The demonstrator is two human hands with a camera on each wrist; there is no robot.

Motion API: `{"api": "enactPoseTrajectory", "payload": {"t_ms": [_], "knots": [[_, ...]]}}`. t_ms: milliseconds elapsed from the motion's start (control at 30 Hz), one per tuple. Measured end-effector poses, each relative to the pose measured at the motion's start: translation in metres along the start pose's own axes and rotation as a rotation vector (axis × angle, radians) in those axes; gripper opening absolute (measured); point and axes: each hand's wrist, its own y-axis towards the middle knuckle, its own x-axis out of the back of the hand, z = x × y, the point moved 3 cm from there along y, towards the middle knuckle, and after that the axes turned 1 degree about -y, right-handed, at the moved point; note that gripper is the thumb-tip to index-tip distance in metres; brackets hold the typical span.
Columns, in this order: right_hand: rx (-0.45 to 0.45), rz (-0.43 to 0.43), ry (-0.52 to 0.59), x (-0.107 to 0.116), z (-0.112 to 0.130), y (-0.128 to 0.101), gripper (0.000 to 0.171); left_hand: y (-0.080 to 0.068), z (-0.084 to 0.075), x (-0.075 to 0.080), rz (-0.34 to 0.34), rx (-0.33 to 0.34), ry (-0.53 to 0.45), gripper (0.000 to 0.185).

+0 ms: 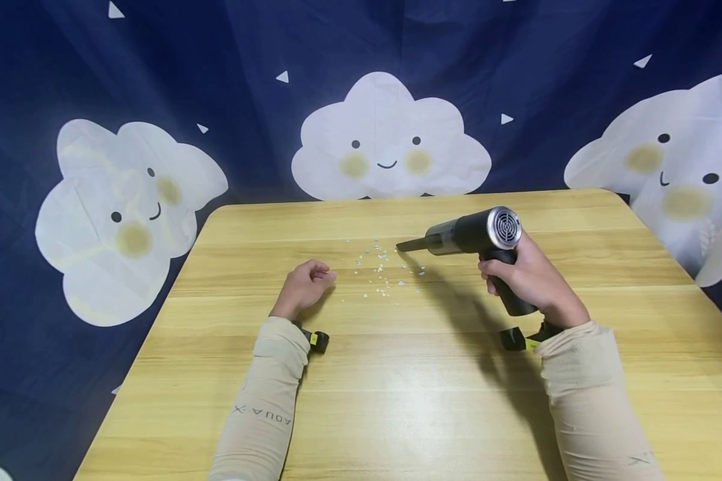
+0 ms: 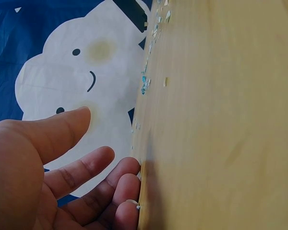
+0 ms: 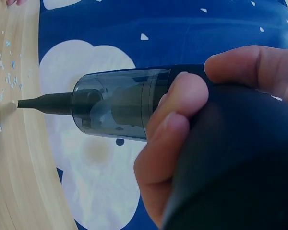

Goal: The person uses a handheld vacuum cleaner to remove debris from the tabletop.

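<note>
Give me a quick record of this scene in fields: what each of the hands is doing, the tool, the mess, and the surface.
Right hand: the right hand grips the handle of the handheld vacuum.
Tool: dark body, clear front chamber, narrow nozzle pointing at the scraps.
Left hand: the left hand rests on the table, fingers loosely curled, holding nothing.
Mess: small pale paper scraps scattered between both hands.
Surface: wooden table.
Backdrop: dark blue cloth with smiling clouds.
</note>
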Motion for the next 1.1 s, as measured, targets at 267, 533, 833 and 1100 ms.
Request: {"api": "enactPoseTrajectory", "payload": {"t_ms": [267,533,833,1100], "knots": [[-0.005,0.001,0.003,-0.0014,0.0000,0.0014,0.050,0.0007,0.0002,0.0002,0.000,-0.004,0.000,0.039],[-0.001,0.002,0.010,-0.0034,-0.0007,0.0016,0.050,-0.0001,-0.0006,0.0002,-0.003,-0.016,0.001,0.038],[-0.010,0.007,0.015,-0.0046,0.0009,0.0010,0.049,0.0008,0.0010,-0.0004,-0.014,-0.035,0.008,0.038],[-0.002,0.015,0.021,-0.0056,0.0008,0.0008,0.047,0.0001,-0.0003,-0.0006,-0.015,-0.031,0.006,0.038]]}}
